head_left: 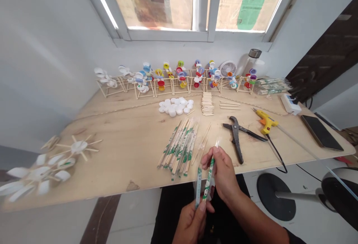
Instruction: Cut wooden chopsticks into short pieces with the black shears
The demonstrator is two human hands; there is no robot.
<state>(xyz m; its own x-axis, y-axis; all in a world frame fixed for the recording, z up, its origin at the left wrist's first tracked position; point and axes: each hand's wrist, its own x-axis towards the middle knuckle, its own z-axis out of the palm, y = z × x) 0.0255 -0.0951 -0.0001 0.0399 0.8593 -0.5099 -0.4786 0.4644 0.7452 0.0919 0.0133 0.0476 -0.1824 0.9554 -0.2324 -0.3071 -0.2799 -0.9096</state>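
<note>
Pinched between both hands, one chopstick packet [208, 184] tilts at the near edge of the table [125, 132]: our left hand [191, 219] grips its lower end, and our right hand [223, 173] closes its fingers around the upper end. Beside it, rising from the left fingers too, is a blue-printed strip [198, 184]; whether that is empty we cannot tell. We judge the step to be unwrapping, and the next move to call for a steady lower hold while the right fingers work the film [218, 140] at the top. Just beyond lie loose sticks [205, 138] and, left of them, the packet pile [179, 149]; to our right rest pliers [235, 132] and, farther off, a glue gun [267, 122].
</note>
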